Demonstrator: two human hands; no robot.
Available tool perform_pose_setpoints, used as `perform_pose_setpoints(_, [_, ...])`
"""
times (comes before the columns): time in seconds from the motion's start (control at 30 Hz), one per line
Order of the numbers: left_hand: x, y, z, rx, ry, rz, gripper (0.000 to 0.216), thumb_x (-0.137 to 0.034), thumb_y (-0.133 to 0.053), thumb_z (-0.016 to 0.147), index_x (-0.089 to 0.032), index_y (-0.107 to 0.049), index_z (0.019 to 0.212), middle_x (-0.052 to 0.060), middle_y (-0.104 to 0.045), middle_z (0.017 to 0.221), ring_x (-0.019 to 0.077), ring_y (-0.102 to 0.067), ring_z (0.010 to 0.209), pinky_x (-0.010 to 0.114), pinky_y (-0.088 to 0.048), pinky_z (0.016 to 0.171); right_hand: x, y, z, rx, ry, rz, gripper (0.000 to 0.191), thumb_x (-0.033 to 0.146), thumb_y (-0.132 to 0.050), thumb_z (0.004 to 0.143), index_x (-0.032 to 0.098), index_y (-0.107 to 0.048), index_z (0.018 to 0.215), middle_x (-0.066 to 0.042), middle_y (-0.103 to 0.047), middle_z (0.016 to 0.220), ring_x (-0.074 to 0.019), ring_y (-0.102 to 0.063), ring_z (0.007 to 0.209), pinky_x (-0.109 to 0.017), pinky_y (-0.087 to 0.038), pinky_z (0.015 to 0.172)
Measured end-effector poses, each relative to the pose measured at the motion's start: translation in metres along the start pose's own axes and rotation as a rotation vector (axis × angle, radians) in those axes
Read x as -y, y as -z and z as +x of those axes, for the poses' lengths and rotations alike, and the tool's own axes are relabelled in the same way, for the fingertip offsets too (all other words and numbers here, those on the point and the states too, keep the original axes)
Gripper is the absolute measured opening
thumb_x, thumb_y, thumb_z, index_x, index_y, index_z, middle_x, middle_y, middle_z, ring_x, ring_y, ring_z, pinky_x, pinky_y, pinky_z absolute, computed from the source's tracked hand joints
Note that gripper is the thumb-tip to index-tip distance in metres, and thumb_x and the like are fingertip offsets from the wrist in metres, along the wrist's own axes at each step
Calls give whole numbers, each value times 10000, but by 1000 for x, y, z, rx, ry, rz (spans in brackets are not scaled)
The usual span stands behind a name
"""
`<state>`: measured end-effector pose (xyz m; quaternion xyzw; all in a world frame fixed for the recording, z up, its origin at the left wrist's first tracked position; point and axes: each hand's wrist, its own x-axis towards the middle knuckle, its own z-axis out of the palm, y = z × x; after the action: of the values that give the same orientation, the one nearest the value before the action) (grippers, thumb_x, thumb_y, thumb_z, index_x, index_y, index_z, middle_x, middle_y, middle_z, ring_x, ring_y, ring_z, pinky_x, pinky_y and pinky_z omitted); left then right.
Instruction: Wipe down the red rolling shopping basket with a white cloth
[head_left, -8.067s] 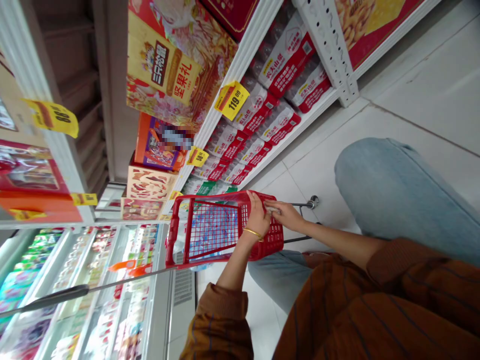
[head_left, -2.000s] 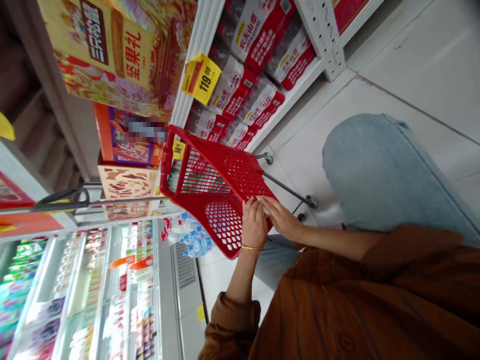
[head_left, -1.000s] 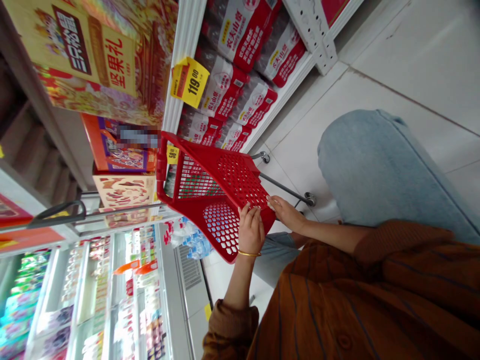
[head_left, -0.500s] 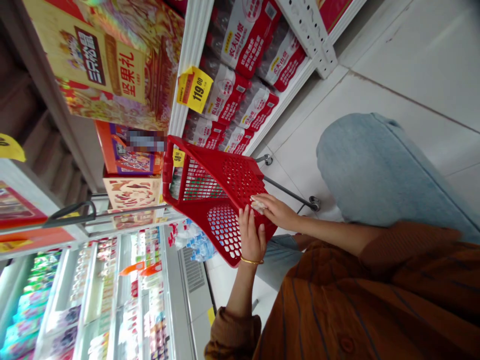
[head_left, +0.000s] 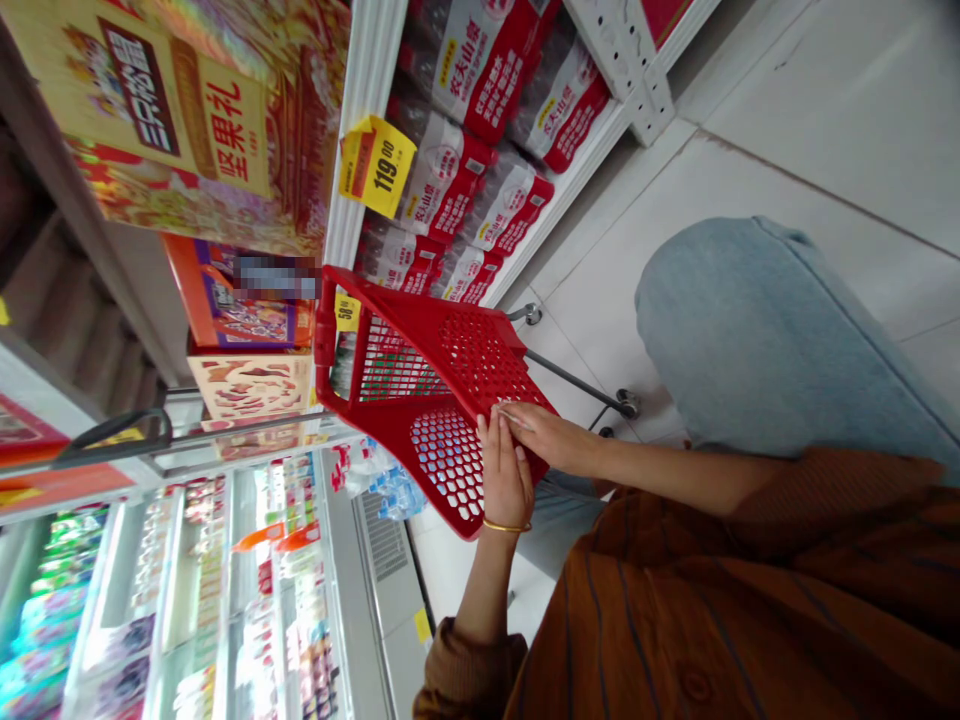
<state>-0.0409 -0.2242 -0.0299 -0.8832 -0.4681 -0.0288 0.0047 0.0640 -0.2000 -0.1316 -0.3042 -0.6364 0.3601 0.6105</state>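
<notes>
The red shopping basket (head_left: 442,385) is tilting on its wheeled frame over the floor by the shelf. The left hand (head_left: 506,470) is pressing flat, fingers released, against its underside; the right hand (head_left: 551,435) is pinching something small and pale at its edge.

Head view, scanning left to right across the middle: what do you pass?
Glass-fronted refrigerated display case → red perforated plastic shopping basket → left hand with gold bangle → right hand → light blue denim knee.
</notes>
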Motion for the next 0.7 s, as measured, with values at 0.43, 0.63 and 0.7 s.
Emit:
perform_pose_setpoints(0.43, [-3,-1,-2,-2,-10,59,476,-139,-322,941,-131,-318,1417,194,-448,1393,275,-174,1429,576,-313,1103,-4,-8,-13,-21,8,-70,465,178,-369,963,178,-332,1426,-110,-422,1440,-218,-308,1382,-468,-357,1120])
perform_pose_setpoints(0.63, [-4,3,0,5,-29,38,418,-107,-329,921,-104,-418,1330,186,-517,1282,276,-241,1406,576,-338,1086,-19,-13,-27,-63,-34,-95,457,178,-347,973,187,-320,1429,-116,-437,1422,-209,-312,1377,-459,-380,1093])
perform_pose_setpoints(0.7, [-4,4,1,6,-32,39,396,-100,-328,916,-105,-449,1294,177,-529,1251,279,-257,1398,578,-350,1077,-27,-15,-33,-72,-51,-85,452,182,-353,974,204,-326,1425,-107,-445,1416,-201,-336,1364,-445,-393,1079])
